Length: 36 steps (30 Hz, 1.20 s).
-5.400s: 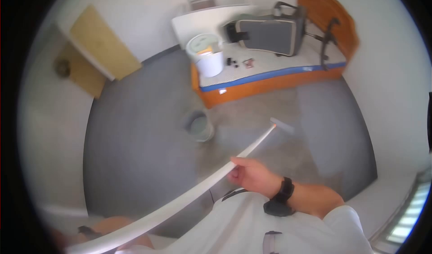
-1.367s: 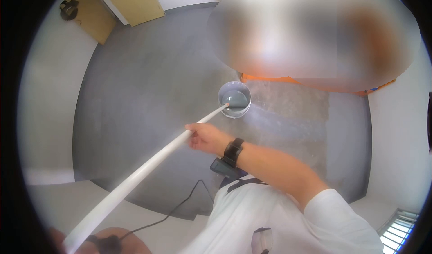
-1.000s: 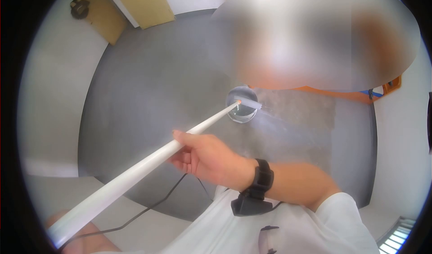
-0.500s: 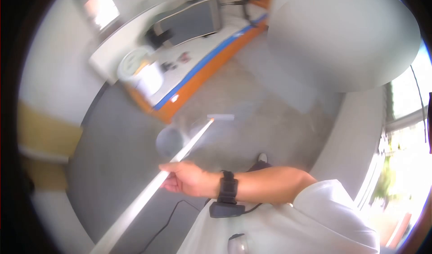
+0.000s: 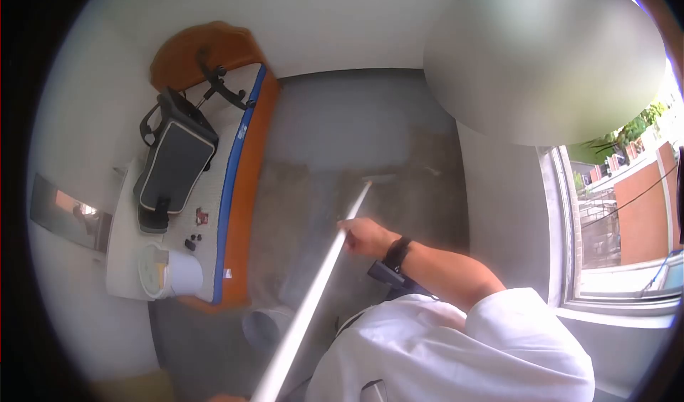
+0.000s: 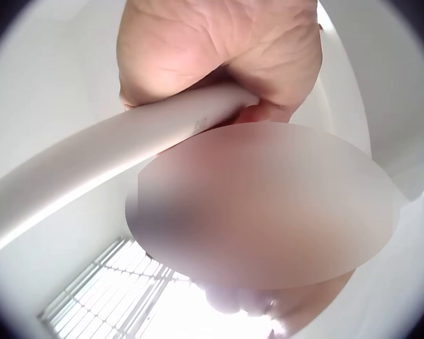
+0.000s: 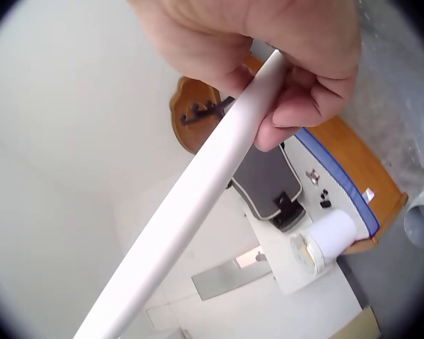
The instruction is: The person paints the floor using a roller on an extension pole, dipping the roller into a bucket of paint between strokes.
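My right hand (image 5: 370, 238) grips the long white pole (image 5: 313, 299) of a paint roller partway along, thumb and curled fingers round it in the right wrist view. Higher up the pole, my left hand (image 6: 219, 49) holds it in the left wrist view; the head view catches only a sliver of that hand at the bottom edge. At the pole's far end the pale roller head (image 5: 381, 179) lies on the grey floor (image 5: 342, 117), in a darker, brownish patch. Beside the pole, lower left, stands a bucket (image 5: 265, 328), its inside blurred.
Left of the roller runs a wooden bed (image 5: 249, 209) bearing an office chair (image 5: 178, 156) on its side and a white bucket (image 5: 182, 272). A wall and window (image 5: 620, 217) bound the right side. Smooth grey coating covers the floor's far end.
The roller has come out of the grey bucket onto the floor. The head view has swung right, so the bed now stands at left and the window at right. Both hands keep the pole.
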### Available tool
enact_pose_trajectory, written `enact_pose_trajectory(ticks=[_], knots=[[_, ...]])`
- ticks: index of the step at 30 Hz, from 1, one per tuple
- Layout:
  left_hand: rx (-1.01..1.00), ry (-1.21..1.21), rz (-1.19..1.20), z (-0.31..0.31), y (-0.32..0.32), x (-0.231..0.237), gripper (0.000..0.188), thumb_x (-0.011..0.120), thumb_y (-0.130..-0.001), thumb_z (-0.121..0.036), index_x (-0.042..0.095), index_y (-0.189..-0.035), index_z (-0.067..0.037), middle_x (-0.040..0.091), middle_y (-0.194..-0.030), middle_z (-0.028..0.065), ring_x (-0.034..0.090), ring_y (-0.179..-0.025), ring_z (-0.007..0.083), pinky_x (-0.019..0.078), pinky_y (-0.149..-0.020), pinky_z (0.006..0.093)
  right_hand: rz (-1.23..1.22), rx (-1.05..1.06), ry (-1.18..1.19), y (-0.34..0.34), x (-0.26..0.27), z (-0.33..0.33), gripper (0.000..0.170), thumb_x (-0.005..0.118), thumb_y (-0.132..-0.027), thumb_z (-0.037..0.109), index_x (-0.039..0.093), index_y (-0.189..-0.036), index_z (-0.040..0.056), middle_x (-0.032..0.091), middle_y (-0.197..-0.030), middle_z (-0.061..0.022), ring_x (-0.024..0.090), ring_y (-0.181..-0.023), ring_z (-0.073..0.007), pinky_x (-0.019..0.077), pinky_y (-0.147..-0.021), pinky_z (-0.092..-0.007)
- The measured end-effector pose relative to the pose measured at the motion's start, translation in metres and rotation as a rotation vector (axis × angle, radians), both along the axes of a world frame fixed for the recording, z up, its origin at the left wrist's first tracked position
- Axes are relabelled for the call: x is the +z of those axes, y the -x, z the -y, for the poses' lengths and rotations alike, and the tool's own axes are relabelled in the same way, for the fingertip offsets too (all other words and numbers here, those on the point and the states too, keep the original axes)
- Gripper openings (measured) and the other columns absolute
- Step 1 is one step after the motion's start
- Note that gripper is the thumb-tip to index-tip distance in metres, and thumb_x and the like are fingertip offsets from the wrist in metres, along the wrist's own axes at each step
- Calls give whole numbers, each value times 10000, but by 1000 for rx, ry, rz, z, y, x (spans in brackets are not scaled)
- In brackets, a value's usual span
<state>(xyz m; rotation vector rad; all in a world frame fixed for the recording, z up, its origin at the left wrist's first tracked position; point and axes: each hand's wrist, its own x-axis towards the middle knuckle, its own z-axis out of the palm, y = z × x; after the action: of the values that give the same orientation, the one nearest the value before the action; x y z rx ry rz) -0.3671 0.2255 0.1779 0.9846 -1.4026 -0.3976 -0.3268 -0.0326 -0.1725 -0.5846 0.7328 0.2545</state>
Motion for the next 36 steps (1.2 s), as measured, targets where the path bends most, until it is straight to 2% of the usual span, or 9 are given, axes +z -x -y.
enact_pose_trajectory(ticks=[3, 4, 5, 8, 11, 21, 24, 29, 36], knots=[[25, 112, -38, 86, -3, -44, 240, 717, -825, -155, 509, -720, -93, 531, -627, 47, 473, -503, 196, 477, -503, 362, -17, -171, 63, -1, -35, 76, 123, 581, -957, 138, 559, -915, 24, 530, -773, -57, 549, -690, -167, 471, -572, -321], [-111, 148, 28, 114, -13, -61, 223, 687, -837, -184, 510, -725, -107, 531, -636, 37, 488, -553, 194, 471, -549, 351, -14, -191, 63, 8, -25, 91, 123, 581, -957, 138, 559, -915, 24, 530, -773, -57, 549, -690, -167, 471, -572, -321], [42, 187, 19, 140, -4, -81, 269, 682, -930, -218, 551, -774, -43, 596, -636, 67, 576, -527, 181, 532, -566, 329, 24, -201, 112, 17, -15, 106, 131, 568, -968, 131, 582, -939, 3, 561, -803, -53, 574, -715, -155, 490, -597, -314], [28, -33, 37, 190, -9, -114, 331, 814, -798, -190, 513, -760, -55, 515, -681, 52, 520, -586, 237, 545, -672, 401, 56, -285, 151, 46, 25, 129, 154, 550, -983, 126, 605, -966, -17, 592, -828, -49, 597, -742, -141, 508, -625, -304], [30, -7, 87, 224, -13, -145, 296, 741, -880, -215, 497, -793, -70, 540, -679, 40, 536, -578, 207, 540, -690, 425, 142, -287, 281, 71, 29, 135, 154, 547, -976, 129, 596, -939, -12, 575, -799, -59, 585, -714, -149, 504, -614, -298], [-472, -77, 315, 218, -12, -172, 284, 807, -754, -159, 545, -826, -73, 601, -855, 72, 589, -788, 265, 516, -766, 375, -64, -482, 21, 158, 140, 47, 141, 497, -963, 98, 582, -952, -13, 604, -867, -83, 594, -749, -167, 487, -658, -307], [-639, -123, 96, 207, -29, -182, 265, 770, -774, -129, 565, -927, -62, 626, -962, 86, 610, -873, 287, 512, -805, 386, -68, -526, 69, 180, 152, 17, 157, 477, -952, 63, 577, -1017, -40, 610, -891, -98, 609, -752, -166, 498, -669, -296], [-225, -616, 348, 213, -26, -291, 415, 686, -828, -119, 553, -1215, -52, 616, -1162, 151, 585, -1103, 346, 497, -914, 415, -209, -447, 140, 243, 157, -23, 268, 480, -929, 52, 572, -1136, -92, 601, -909, -82, 582, -716, -143, 477, -673, -275], [-330, -882, 683, 221, 51, -410, 699, 648, -861, -125, 334, -1484, -79, 418, -1413, 167, 541, -1185, 369, 493, -960, 442, -448, -179, 374, 342, 122, -72, 321, 448, -925, 64, 567, -1208, -29, 542, -834, -31, 497, -636, -101, 411, -579, -235]])
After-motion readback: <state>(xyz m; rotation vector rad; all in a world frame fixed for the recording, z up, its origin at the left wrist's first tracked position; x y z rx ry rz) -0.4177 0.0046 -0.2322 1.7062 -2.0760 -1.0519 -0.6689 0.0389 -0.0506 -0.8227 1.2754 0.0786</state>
